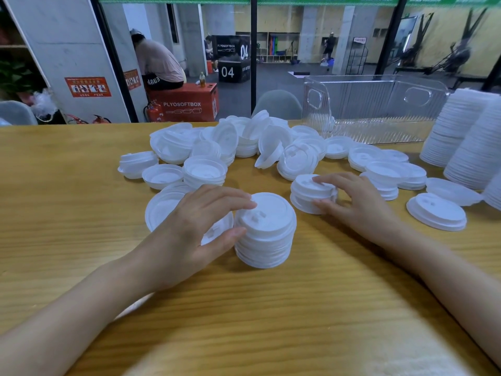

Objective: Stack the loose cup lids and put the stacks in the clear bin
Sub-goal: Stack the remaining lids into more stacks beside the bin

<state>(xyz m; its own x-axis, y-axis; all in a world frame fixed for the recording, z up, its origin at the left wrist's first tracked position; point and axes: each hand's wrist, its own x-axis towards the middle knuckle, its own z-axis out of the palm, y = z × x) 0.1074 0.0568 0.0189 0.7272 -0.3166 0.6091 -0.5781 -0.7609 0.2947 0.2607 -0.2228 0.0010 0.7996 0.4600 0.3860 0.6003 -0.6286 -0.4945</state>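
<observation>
A short stack of white cup lids [267, 232] stands on the wooden table near the front centre. My left hand [195, 232] cups its left side, fingers on the top rim and thumb at its side. A smaller stack of lids [311, 195] sits to the right. My right hand [355, 202] grips it, fingers on top and thumb at its base. Many loose white lids [244, 147] lie scattered across the middle of the table. The clear ribbed bin [374, 109] stands at the back right, with nothing visible inside.
Tall stacks of white lids [466, 142] stand at the right edge. A single lid [436, 211] lies to the right of my right hand. A flat lid [162, 207] lies under my left hand. Behind the table is a glass wall.
</observation>
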